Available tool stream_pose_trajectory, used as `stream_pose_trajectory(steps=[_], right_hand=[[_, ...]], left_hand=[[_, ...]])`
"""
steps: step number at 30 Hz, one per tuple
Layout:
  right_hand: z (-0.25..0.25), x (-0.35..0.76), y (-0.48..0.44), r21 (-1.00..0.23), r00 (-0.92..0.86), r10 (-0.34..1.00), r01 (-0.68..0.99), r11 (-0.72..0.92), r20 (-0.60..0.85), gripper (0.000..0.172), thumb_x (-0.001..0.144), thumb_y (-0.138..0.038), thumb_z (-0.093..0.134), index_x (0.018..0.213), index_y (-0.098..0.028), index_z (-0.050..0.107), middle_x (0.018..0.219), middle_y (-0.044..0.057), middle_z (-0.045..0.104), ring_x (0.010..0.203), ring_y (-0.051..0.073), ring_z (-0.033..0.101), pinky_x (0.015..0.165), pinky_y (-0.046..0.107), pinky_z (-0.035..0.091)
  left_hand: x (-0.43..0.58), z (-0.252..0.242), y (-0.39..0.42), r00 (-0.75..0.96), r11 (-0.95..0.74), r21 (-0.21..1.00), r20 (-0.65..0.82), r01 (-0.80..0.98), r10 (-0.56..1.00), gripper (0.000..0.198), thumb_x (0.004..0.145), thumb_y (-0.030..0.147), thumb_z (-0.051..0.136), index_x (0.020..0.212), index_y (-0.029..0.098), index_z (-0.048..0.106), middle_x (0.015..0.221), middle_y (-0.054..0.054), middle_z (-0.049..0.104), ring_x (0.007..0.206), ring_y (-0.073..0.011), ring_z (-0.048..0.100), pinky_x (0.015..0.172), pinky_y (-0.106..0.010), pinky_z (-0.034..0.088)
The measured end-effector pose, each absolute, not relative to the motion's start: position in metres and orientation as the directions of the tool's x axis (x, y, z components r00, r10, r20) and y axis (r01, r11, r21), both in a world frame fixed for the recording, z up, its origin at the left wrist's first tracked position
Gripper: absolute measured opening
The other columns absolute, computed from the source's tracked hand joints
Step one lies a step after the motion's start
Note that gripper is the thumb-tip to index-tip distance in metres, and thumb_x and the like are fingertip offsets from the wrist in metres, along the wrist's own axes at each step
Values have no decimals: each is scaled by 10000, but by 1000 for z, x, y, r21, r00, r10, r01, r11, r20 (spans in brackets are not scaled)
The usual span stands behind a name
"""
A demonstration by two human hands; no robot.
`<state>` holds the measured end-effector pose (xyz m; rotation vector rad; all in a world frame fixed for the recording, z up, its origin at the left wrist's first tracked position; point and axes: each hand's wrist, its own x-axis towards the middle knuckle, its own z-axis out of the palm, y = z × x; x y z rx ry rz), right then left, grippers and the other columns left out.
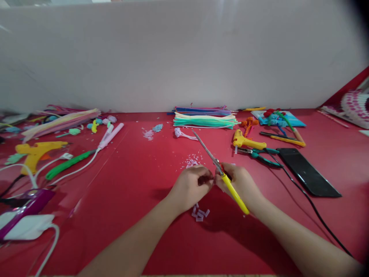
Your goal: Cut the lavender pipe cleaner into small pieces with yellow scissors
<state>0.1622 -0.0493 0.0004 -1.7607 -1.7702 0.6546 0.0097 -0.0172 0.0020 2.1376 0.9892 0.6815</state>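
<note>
In my right hand (245,186) is a pair of scissors (235,194) with yellow handles, its blades pointing up and to the left. My left hand (187,188) is closed in a pinch, fingertips meeting those of the right hand; whatever lies between them is too small to make out. Fine pale lilac clippings (192,161) are scattered on the red table (129,215) just beyond the left hand. Several short lilac pieces (200,217) lie on the near side of it. Farther back rests a lilac fuzzy-stem flower (179,132).
Bundled pipe cleaners (206,120) lie by the grey wall (173,54). On the right are a yellow glue gun (249,141), teal-handled pliers (263,157), a black phone (308,171) and a black cable (314,209). Another glue gun (34,152) and a power strip (29,207) are left.
</note>
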Motion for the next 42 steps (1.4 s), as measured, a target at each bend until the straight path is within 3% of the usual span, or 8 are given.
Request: stream_pose_trajectory(steps=[4, 7, 12, 19, 42], right_hand=[[1, 161, -50, -700, 12, 999, 714, 24, 47, 102, 644, -292, 453, 615, -195, 438, 491, -43, 429, 463, 80, 386, 419, 185, 244], [0, 163, -49, -662, -7, 998, 748, 49, 65, 156, 683, -345, 437, 651, -195, 464, 502, -30, 468, 460, 87, 410, 419, 192, 239], [5, 168, -48, -390, -12, 991, 919, 62, 130, 272, 662, -482, 466, 677, -210, 466, 527, -15, 517, 465, 106, 453, 433, 208, 221], [3, 171, -46, -198, -34, 990, 978, 61, 138, 342, 691, -556, 404, 723, -218, 442, 598, 6, 572, 527, 143, 528, 459, 229, 225], [1, 176, -47, -139, -116, 982, 981, 137, 150, 367, 745, -545, 340, 690, -200, 454, 553, 15, 553, 462, 120, 467, 450, 241, 172]], left_hand=[[11, 0, -20, 557, -481, 744, 177, 464, 811, 93, 713, 147, 472, 696, 173, 560, 660, 2, 557, 622, -116, 482, 591, -230, 367], [10, 1, -19, 499, -425, 808, 193, 408, 845, 81, 719, 156, 476, 683, 173, 546, 657, 8, 538, 633, -114, 479, 606, -231, 369], [5, 7, -9, 327, -206, 969, 154, 132, 932, 89, 749, 231, 477, 715, 163, 525, 639, 15, 499, 586, -97, 463, 578, -222, 380], [-5, 11, 2, 228, -165, 983, 181, -85, 957, 89, 735, 230, 518, 703, 151, 543, 595, 14, 505, 558, -84, 457, 569, -217, 374], [-11, 14, 7, 217, -148, 966, 193, -210, 957, 59, 709, 185, 550, 714, 144, 593, 623, 3, 527, 534, -69, 443, 522, -202, 351]])
